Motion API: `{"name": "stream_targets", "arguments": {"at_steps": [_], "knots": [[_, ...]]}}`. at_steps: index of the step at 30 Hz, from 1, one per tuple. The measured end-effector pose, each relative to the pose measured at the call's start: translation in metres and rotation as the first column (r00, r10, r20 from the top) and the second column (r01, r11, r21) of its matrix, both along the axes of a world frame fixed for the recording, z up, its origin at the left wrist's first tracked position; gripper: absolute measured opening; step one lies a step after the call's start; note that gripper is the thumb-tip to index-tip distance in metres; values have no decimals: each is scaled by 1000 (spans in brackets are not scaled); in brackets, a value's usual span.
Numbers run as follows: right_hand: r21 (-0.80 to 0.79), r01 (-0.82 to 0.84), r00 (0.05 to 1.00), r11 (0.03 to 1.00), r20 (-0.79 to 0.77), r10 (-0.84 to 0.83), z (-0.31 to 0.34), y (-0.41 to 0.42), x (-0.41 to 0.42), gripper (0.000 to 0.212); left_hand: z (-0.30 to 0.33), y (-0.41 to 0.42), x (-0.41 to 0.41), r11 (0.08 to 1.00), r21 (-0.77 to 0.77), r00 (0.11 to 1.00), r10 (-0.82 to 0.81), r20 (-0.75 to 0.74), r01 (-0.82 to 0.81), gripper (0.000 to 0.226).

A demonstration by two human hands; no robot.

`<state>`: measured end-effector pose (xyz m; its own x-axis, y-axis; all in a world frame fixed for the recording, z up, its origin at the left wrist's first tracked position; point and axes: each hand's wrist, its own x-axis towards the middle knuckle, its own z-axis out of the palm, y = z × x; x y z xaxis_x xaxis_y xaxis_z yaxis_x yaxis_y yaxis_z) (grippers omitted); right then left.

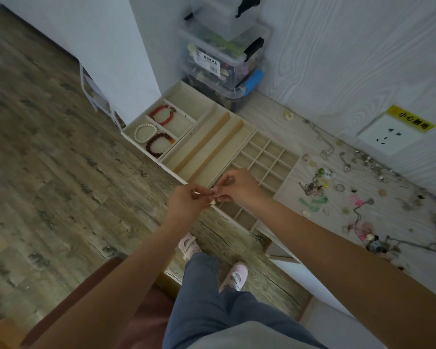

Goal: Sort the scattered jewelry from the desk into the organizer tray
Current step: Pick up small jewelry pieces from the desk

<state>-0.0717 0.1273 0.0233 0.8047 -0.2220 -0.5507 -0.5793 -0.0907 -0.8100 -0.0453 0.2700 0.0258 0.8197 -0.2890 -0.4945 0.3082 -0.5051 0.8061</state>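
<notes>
Both hands meet over the tray's (pixel 242 129) near edge: left hand (pixel 186 201) and right hand (pixel 237 186) pinch one tiny piece (pixel 213 196), too small to identify. Loose jewelry (pixel 317 183) lies rightward along the desk's (pixel 275 114) back edge.

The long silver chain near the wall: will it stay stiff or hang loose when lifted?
The silver chain lies in loose curves on the desk, so it probably hangs limp. It looks thin, likely light. Nearby jewelry might snag it.
</notes>
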Motion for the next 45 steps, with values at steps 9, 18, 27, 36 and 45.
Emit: {"name": "stream_targets", "arguments": {"at_steps": [9,18,27,36,45], "knots": [[-479,-169,981,861,2,194,-7,7,5,10,-5,-11,-8,977,208,983,-76,167,40,5],[-655,-205,946,727,57,318,-15,13,-1,2,-5,-17,-4,946,310,957,-169,236,91,11],[-680,-224,933,698,59,356,-23,13,-4,13,-12,-7,-5,932,329,940,-239,242,153,7],[-600,-195,929,776,140,342,-10,-13,-17,20,-5,9,-4,876,400,831,-421,363,269,20],[-691,-373,875,619,-40,482,1,-13,-17,17,2,8,-4,527,764,508,-805,307,372,44]]}}
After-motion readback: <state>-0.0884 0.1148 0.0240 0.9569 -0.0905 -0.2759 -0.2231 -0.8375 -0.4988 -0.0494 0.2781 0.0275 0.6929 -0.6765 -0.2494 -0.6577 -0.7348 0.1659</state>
